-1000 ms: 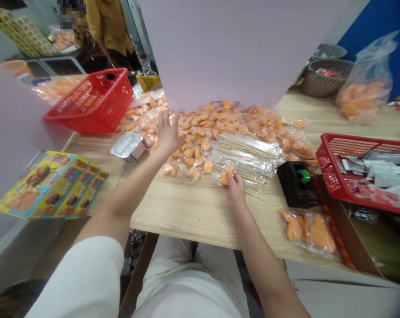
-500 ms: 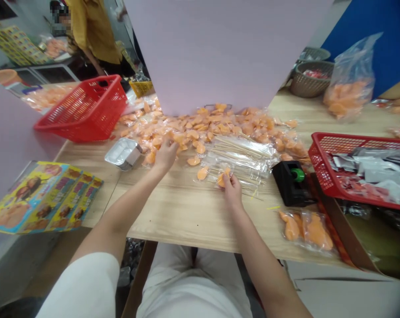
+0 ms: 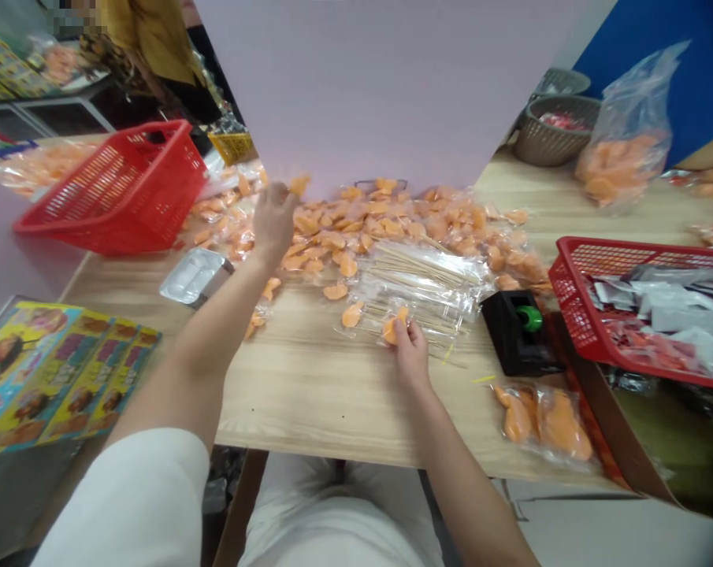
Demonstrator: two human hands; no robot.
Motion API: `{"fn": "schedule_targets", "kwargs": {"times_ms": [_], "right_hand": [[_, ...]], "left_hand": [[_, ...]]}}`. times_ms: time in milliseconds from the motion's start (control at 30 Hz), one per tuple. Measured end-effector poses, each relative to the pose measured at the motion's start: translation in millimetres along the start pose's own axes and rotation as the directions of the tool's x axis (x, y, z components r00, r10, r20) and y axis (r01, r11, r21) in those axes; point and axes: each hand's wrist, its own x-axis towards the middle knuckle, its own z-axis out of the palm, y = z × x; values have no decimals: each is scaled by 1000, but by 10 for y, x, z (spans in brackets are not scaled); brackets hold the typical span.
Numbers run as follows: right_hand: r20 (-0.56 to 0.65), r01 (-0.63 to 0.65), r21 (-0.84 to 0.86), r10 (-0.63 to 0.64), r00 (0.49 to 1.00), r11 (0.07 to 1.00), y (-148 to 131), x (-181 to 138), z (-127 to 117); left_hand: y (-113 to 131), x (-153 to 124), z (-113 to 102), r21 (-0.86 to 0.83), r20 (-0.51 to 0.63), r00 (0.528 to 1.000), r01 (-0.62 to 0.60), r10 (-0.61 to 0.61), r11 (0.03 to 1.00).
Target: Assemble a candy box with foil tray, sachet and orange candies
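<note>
- At the far left, flat printed cartons [image 3: 54,374] lay beside the wooden table [image 3: 297,402], and a red plastic basket [image 3: 113,193] sat tilted beyond a foil tray [image 3: 195,276].
- The left hand [image 3: 272,222] had just risen from low over the heap to above its near edge, with an orange piece [image 3: 300,185] at its fingertips. I could not tell whether it was gripped.
- A heap of wrapped orange pieces [image 3: 356,228] spread across the table's middle.
- Well apart from the left, the right hand [image 3: 411,350] was pinching a second orange piece [image 3: 393,327] against bamboo skewers [image 3: 421,272] in clear sleeves.
- Further right stood a black tape dispenser [image 3: 518,331], with a plastic bag of orange pieces [image 3: 539,421] nearer the edge.
- At the far right, a red basket [image 3: 577,303] held foil sachets [image 3: 657,307].
</note>
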Motion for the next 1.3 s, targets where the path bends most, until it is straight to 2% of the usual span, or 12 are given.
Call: {"fn": "schedule_targets", "kwargs": {"times_ms": [133,233,367,467,567,667,767,900,1033,1100,1200,1300], "right_hand": [[-24,-36,11,37,999,999,27,-8,-26],[-27,-70,8,71,997,997,37,-9,-36],[-17,-67,-18,67,998,998,0,-20,-5],[-22,-37,-69,35,999,997,-13,-25,41],[-10,-7,-116,6,1000,993,20,-19,75],[5,8,-161,-7,1000,987,76,-4,72],[-8,34,-201,-37,999,979,113,11,51],[5,36,-204,-36,999,978,109,29,61],[20,58,-231,-55,998,971,83,42,103],[28,89,-267,-85,996,960,74,43,114],[25,116,-318,-114,993,941,67,40,114],[16,134,-341,-137,990,930,67,40,101]], "left_hand": [[29,-59,156,140,181,979,74,-99,987],[219,-138,268,201,114,981,131,-156,971],[617,-127,435,217,183,979,-133,94,967],[817,2,649,114,394,881,-331,263,937],[856,179,875,60,524,822,-296,222,953],[783,330,966,35,493,847,-245,196,969],[596,463,824,54,421,894,-193,153,980],[168,682,353,133,329,944,-80,33,988],[-42,866,1,195,304,952,-34,-28,980],[119,914,27,192,336,940,-122,52,974],[653,964,342,80,424,874,-298,238,951],[1221,1035,816,27,536,826,-222,173,975]]}}
